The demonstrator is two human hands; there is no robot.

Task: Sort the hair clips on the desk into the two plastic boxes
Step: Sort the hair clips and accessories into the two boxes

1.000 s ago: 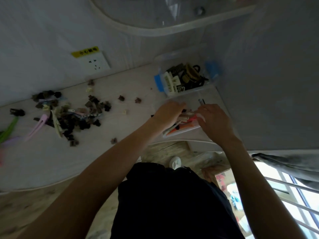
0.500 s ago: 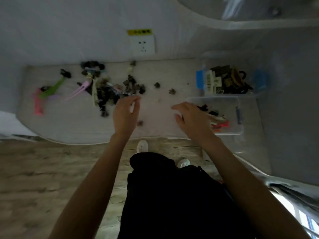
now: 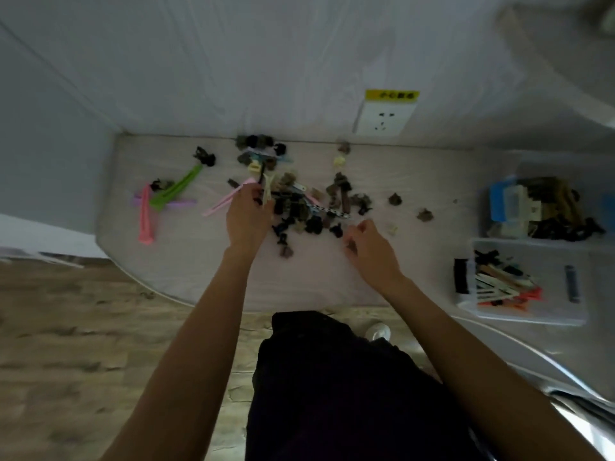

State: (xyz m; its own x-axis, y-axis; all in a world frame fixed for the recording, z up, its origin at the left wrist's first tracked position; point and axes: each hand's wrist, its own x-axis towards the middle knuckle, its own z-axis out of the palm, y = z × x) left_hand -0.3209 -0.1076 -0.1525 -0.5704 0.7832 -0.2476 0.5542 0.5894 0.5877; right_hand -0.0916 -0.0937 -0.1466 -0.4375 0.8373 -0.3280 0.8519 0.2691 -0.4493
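A pile of small dark and brown claw clips [image 3: 299, 207] lies mid-desk, with long pink [image 3: 145, 214], green [image 3: 176, 189] and purple clips to its left. My left hand [image 3: 248, 217] rests on the pile's left side, fingertips at a cream long clip [image 3: 266, 189] and a pale pink one [image 3: 221, 201]; the grip is hidden. My right hand [image 3: 367, 251] is curled at the pile's lower right, fingers closed around a small brown clip [image 3: 349, 249]. At the right stand two clear boxes: the far box [image 3: 499, 181] holds claw clips, the near box [image 3: 579, 314] holds long flat clips.
Stray small clips [image 3: 424, 214] lie between the pile and the boxes. A wall socket [image 3: 384, 119] with a yellow label sits above the desk's back edge. The desk's curved front edge [image 3: 186, 301] borders wooden floor. My dark-clothed legs are below.
Both hands left the near box and moved left to the pile. The left hand has gone further into the pile; the right has come down over a stray small clip. The view swung left.
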